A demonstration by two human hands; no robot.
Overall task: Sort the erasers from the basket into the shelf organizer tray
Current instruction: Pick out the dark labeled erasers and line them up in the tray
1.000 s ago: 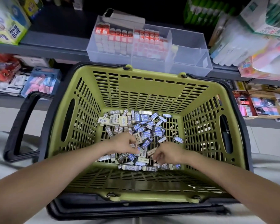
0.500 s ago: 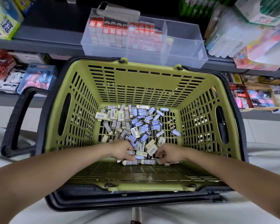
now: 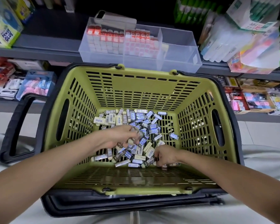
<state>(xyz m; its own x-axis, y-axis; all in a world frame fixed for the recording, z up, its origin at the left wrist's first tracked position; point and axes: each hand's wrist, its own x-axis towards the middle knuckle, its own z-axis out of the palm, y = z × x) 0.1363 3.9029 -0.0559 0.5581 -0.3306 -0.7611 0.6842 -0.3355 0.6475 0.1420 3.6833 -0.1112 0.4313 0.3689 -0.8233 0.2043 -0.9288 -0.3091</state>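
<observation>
Basket (image 3: 145, 192) is set close in front of the person, on pale cloth (image 3: 265, 159). Its black handle (image 3: 14, 126) is folded out to the left, so the mouth is left open for both arms.

Right hand (image 3: 166, 155) is placed low at the near right edge of the erasers (image 3: 136, 118). Its fingers are curled down among them, likely to gather from the floor of the basket. Whether anything is actually gripped cannot be told.

Left hand (image 3: 120, 138) is held a little above the middle of the heap. Its fingers are closed round a small clutch of erasers, several at once; motion blur hides how many. A bunch is probably taken to save trips.

The rest of the erasers are spread loosely over the basket floor, mixed: blue-white sleeves, cream ones, and dark ones marked 2B. Sorting by sleeve will likely be needed.

Beyond the far wall of the basket, the clear tray (image 3: 181, 63) is seen on the grey shelf (image 3: 47, 50), overhanging the edge slightly, within easy reach. Its left and middle compartments are packed with upright red-topped erasers (image 3: 116, 38). Little is seen in the right compartment (image 3: 178, 42); it is judged the likely place for the basket's stock.

Task is judged early: most erasers are in the basket.
</observation>
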